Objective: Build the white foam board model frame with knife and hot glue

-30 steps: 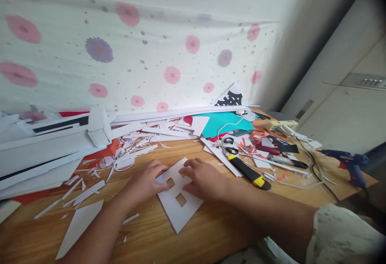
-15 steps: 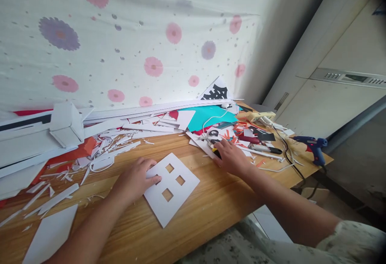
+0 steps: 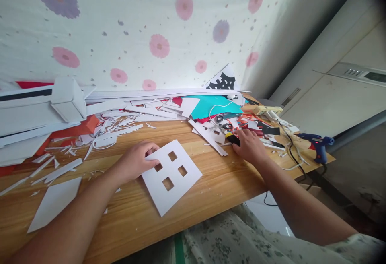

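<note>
My left hand (image 3: 137,161) grips the left edge of a square white foam board (image 3: 170,201) with several small square holes cut through it, thumb on top near one hole. That edge is slightly raised from the wooden table (image 3: 208,193). My right hand (image 3: 250,145) is over the scraps on the right, closed around a yellow-and-black tool (image 3: 232,138) that shows between thumb and forefinger; most of it is hidden. Beside that hand lie a long white strip (image 3: 209,138) and a smaller piece with holes (image 3: 217,135).
A blue glue gun (image 3: 319,145) stands at the table's right end near a power strip (image 3: 268,110) and cables. White offcuts (image 3: 120,131) and a teal sheet (image 3: 208,107) lie along the back. At left are a white board structure (image 3: 68,99) and a loose white sheet (image 3: 56,203).
My right hand has moved right, and the yellow-and-black tool has moved with it. My left hand has lifted the foam board's near-left edge a little. The view has shifted slightly.
</note>
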A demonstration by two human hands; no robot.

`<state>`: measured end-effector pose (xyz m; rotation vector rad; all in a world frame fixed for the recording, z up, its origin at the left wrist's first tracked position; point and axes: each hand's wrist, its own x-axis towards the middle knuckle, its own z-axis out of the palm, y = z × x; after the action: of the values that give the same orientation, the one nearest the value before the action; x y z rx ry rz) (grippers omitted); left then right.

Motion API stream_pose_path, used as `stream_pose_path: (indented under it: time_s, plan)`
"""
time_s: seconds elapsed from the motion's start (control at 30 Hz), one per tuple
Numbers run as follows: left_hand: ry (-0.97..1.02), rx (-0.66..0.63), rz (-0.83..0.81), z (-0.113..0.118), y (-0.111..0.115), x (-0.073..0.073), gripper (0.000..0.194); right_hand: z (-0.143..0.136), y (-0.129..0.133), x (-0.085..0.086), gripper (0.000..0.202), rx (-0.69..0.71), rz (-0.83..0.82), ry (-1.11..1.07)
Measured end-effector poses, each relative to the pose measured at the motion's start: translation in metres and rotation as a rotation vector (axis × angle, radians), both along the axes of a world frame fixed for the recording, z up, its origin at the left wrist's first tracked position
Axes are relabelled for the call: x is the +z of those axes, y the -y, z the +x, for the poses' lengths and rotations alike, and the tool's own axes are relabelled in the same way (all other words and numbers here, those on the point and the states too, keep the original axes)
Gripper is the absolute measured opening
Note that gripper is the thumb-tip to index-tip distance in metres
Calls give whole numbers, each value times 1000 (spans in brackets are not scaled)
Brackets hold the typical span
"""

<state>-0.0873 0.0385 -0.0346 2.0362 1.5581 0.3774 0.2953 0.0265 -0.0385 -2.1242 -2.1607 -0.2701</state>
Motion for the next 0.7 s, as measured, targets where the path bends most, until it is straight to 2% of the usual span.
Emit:
stream_pose_path:
  time_s: [0.1,0.2,0.3,0.4,0.57,0.7]
  plan:
    - [31,-15,1,-3,-3,-3,28,-21,-3,2,32,112,29,36]
    - [51,-38,-6,-7,-6,-7,27,-46,-14,5,27,243,-21,67]
    - [72,-47,-31,-10,-6,-8,26,-59,-28,10,23,284,-75,96]
    - [124,-41,-78,-12,-5,-6,24,-56,-35,15,17,285,-113,111]
    - [193,29,-233,-23,-7,-7,30,-41,-30,13,29,280,-153,94]
    - [241,115,-208,-37,-13,-13,40,-36,-34,6,28,273,-175,29]
